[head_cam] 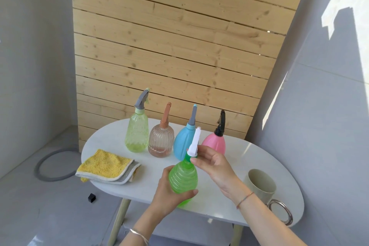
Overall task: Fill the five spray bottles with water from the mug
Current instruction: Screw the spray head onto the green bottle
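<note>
You're holding the green bottle (182,179) over the surface's (103,142) front, left hand (169,191) wrapping its belly, right hand (211,163) fingers pinching the white spray head (194,146). Prob light, thin plastic, so you're gripping w/o squeezing imo.

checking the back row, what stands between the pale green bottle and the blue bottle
The clear ribbed bottle with the brown sprayer stands between the pale green bottle and the blue bottle, seen in the head view.
</note>
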A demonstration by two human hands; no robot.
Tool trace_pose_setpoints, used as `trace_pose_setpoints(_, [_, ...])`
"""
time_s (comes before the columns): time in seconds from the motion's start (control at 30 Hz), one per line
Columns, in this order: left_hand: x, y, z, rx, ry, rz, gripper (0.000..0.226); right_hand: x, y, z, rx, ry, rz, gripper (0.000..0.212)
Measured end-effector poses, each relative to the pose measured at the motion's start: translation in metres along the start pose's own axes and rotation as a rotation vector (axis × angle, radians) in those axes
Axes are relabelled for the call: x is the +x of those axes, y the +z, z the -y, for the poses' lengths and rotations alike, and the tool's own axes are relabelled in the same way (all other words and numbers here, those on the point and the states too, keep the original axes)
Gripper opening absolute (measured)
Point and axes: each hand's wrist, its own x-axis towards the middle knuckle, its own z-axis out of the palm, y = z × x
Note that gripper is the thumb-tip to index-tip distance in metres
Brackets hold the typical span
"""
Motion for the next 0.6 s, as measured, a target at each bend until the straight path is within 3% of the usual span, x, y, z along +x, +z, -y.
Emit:
trace_pose_setpoints(0.13, [0.003, 0.005, -0.002, -0.013, -0.003, 0.005, 0.089, 0.001, -0.003, -0.008, -0.078, -0.02, 0.008, 0.045])
trace_pose_setpoints(0.3, [0.007, 0.009, 0.0, -0.006, 0.008, -0.008, 0.086, 0.005, -0.009, -0.012, -0.134, -0.074, -0.032, 0.039])
trace_pose_setpoints(0.6, [0.011, 0.016, 0.002, -0.002, 0.008, -0.069, 0.081, 0.001, 0.015, -0.034, 0.007, -0.185, -0.298, 0.034])
